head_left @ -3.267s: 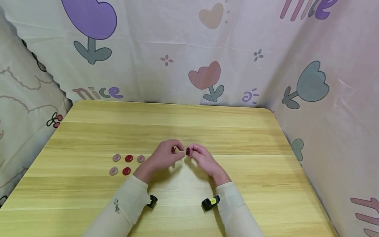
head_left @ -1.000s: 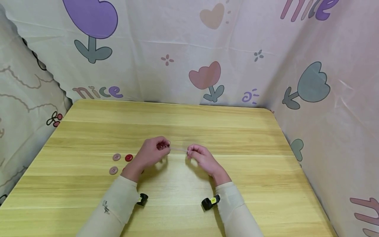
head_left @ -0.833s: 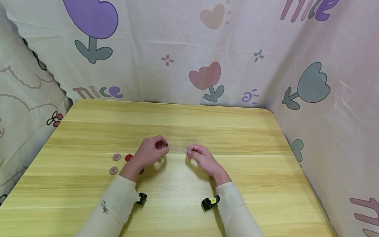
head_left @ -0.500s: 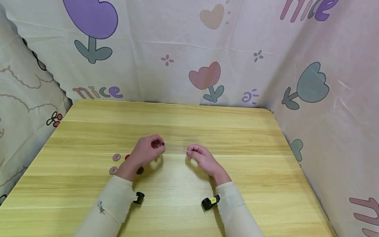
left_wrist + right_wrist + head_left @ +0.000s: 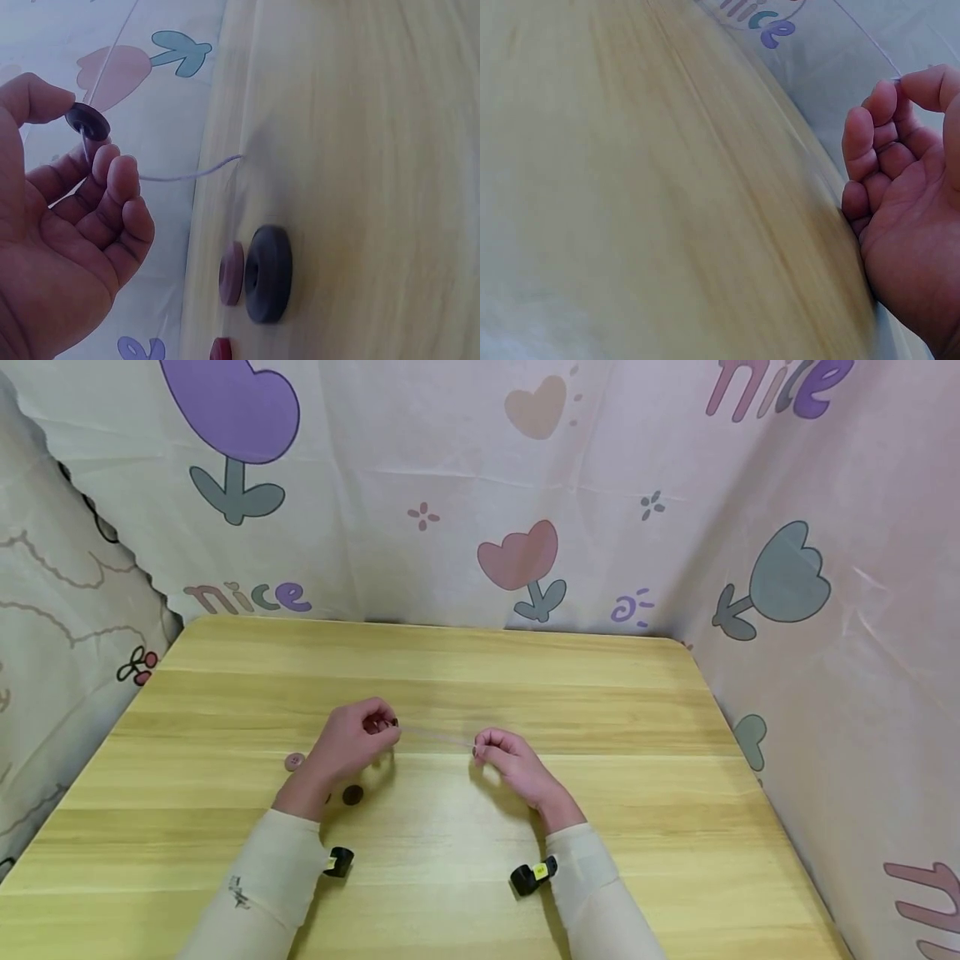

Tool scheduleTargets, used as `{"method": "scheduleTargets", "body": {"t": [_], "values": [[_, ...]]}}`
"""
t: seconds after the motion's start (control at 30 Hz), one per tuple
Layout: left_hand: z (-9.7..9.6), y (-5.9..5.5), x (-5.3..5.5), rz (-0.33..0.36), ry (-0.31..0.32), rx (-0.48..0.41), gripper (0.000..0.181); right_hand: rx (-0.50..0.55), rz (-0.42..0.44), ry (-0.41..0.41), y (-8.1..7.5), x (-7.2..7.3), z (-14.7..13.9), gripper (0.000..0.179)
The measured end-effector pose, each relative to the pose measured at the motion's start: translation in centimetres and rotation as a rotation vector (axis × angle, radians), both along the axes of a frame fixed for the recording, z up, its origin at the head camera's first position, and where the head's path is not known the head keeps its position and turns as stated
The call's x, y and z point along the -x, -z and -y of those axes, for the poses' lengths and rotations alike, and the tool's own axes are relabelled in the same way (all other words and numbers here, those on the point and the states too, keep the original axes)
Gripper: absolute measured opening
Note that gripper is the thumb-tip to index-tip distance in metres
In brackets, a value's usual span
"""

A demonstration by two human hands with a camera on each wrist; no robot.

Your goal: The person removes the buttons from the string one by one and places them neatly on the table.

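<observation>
A dark button [image 5: 88,120] with a thread through it is pinched between the thumb and forefinger of my left hand [image 5: 348,739]. From there a thin pale thread [image 5: 438,737] runs taut across to my right hand [image 5: 517,768], whose thumb and forefinger pinch it in the right wrist view. A loose tail of thread hangs past the left fingers in the left wrist view. Below the left hand, a dark brown button [image 5: 352,795] and a mauve button [image 5: 231,274] lie on the table, with a red button [image 5: 221,349] partly cut off by the frame edge.
The wooden table [image 5: 600,710] spreads under both hands. One mauve button [image 5: 294,762] shows left of the left wrist, and the left forearm covers others. Printed cloth [image 5: 375,485] hangs behind and beside the table. A small black camera is strapped at each wrist.
Moving left, my left hand has drawn away from the right with the dark button, and the thread between them has lengthened. The left forearm now hides more buttons. My right hand stays put.
</observation>
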State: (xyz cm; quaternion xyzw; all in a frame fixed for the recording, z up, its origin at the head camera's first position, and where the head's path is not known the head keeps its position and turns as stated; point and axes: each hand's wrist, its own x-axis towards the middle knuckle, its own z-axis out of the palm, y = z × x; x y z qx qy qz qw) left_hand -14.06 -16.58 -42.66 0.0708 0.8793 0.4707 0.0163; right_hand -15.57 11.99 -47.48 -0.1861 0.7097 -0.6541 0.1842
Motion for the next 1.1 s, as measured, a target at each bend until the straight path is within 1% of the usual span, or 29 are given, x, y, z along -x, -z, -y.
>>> {"method": "scheduleTargets", "body": {"t": [0.23,0.43,0.73,0.97,1.1], "values": [[1.2,0.0,-0.2,-0.022,-0.024,0.011,0.008,-0.002,0.010,0.012,0.1,-0.2,0.1,0.013],[2.0,-0.2,-0.4,-0.023,-0.049,-0.004,0.010,0.018,0.011,0.002,0.1,-0.2,0.0,0.015],[2.7,-0.6,-0.3,-0.068,-0.085,0.048,0.009,0.025,0.022,0.010,0.1,-0.2,0.1,0.016],[3.5,-0.6,-0.3,-0.067,-0.106,0.067,0.011,0.019,0.018,0.006,0.1,-0.1,0.0,0.015],[4.0,-0.6,-0.3,-0.081,-0.112,0.073,0.011,0.015,0.017,0.009,0.1,-0.1,0.0,0.015]]}}
